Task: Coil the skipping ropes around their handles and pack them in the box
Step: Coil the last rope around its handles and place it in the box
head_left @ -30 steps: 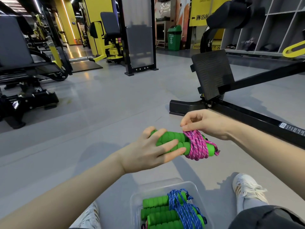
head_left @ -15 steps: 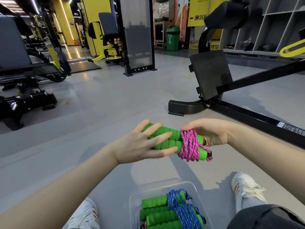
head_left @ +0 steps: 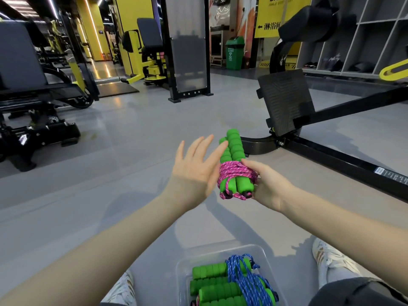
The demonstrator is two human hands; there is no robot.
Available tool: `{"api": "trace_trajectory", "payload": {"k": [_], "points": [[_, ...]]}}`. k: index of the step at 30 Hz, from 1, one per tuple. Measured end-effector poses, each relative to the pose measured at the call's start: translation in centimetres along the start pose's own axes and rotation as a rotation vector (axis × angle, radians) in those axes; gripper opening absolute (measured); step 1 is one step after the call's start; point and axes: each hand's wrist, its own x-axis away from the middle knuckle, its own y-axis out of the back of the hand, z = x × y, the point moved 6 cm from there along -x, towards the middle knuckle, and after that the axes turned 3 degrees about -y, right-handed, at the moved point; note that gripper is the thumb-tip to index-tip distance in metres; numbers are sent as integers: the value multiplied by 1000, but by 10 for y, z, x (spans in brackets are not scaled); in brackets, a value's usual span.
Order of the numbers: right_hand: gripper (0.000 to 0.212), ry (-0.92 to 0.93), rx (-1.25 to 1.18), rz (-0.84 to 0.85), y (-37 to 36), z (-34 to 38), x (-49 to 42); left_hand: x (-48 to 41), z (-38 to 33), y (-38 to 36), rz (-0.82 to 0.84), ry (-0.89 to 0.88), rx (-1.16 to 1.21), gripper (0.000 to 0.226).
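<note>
Green handles point(head_left: 231, 155) wound with pink rope point(head_left: 236, 174) are gripped by the right hand point(head_left: 268, 186); the left hand point(head_left: 194, 171) is spread flat alongside; below both hands, blue-roped handles point(head_left: 223, 286) are held in a clear box point(head_left: 183, 268), cut off by the frame.

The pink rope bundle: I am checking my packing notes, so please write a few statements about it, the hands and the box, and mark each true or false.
1. The right hand grips the pink rope bundle at its wrapped end. True.
2. The left hand is closed around the handles. False: it is open, fingers spread, beside the bundle.
3. The pink rope is wound around two green handles. True.
4. The box holds nothing. False: a blue rope bundle with green handles lies in it, along with more green handles.
5. The pink bundle already lies in the box. False: it is held up above the floor, apart from the box.
</note>
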Motion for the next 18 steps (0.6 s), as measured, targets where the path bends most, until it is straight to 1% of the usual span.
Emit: {"api": "trace_trajectory", "payload": {"k": [2,3,5,7,9,11,12,13,16,18], "points": [[32,53,-44,-14,-7,1,0,-2,-14,1,14,70,117,50],[35,80,-64,-29,-8,3,-1,-2,-22,1,31,78,148,55],[36,135,-111,-48,-11,10,0,1,-37,-5,104,58,141,68],[27,186,-132,-12,-16,17,3,5,-42,-12,159,53,74,76],[20,198,-107,55,-21,20,6,6,-41,-13,134,51,25,80],[15,166,-48,98,-24,18,8,7,-37,-11,89,48,5,90],[13,135,-25,102,-24,15,8,8,-36,-10,68,31,-14,90],[12,105,-14,101,-24,12,7,8,-35,-9,40,0,-40,84],[14,58,-20,100,-25,7,6,5,-31,-4,-52,-75,-91,47],[14,55,-9,89,-24,5,5,4,-28,-3,-81,-122,-124,36]]}}
